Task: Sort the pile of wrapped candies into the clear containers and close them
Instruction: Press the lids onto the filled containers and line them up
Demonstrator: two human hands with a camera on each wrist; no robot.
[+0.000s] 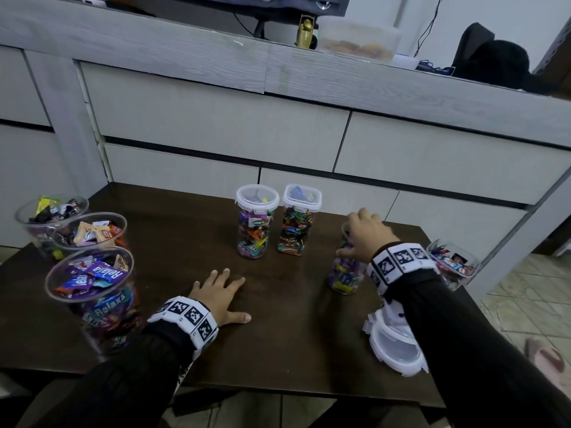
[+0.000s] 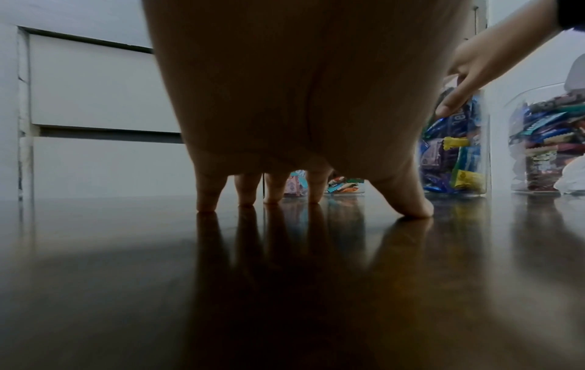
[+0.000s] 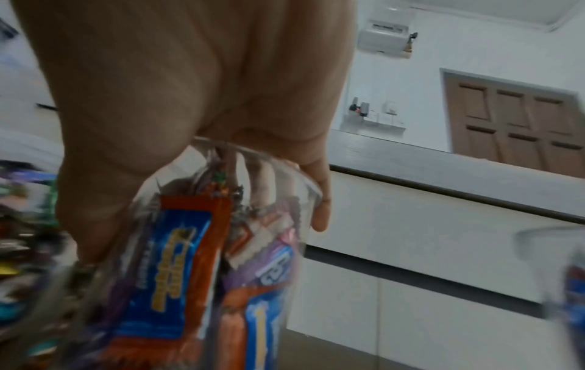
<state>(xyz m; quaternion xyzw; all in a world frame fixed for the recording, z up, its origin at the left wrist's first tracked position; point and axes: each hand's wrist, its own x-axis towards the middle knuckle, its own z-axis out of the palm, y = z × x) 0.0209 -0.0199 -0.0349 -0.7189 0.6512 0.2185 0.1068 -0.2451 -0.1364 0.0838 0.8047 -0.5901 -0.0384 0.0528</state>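
My right hand (image 1: 355, 239) grips from above the rim of an open clear container (image 1: 343, 274) full of wrapped candies, standing at the table's right. In the right wrist view the thumb and fingers (image 3: 319, 215) curl round that container (image 3: 202, 288), which is blurred. My left hand (image 1: 227, 293) lies flat and open on the dark table (image 1: 278, 341), fingers spread, holding nothing; its fingertips (image 2: 205, 202) touch the tabletop. Two filled containers with lids on, one round (image 1: 256, 223) and one square (image 1: 300, 222), stand at the back middle. Loose white lids (image 1: 397, 347) lie front right.
Three open round containers of candies (image 1: 92, 273) stand in a row at the table's left edge. Another open container (image 1: 452, 264) sits at the far right corner. A grey cabinet with drawers (image 1: 216, 125) rises behind the table. A tiled floor (image 1: 525, 304) lies to the right.
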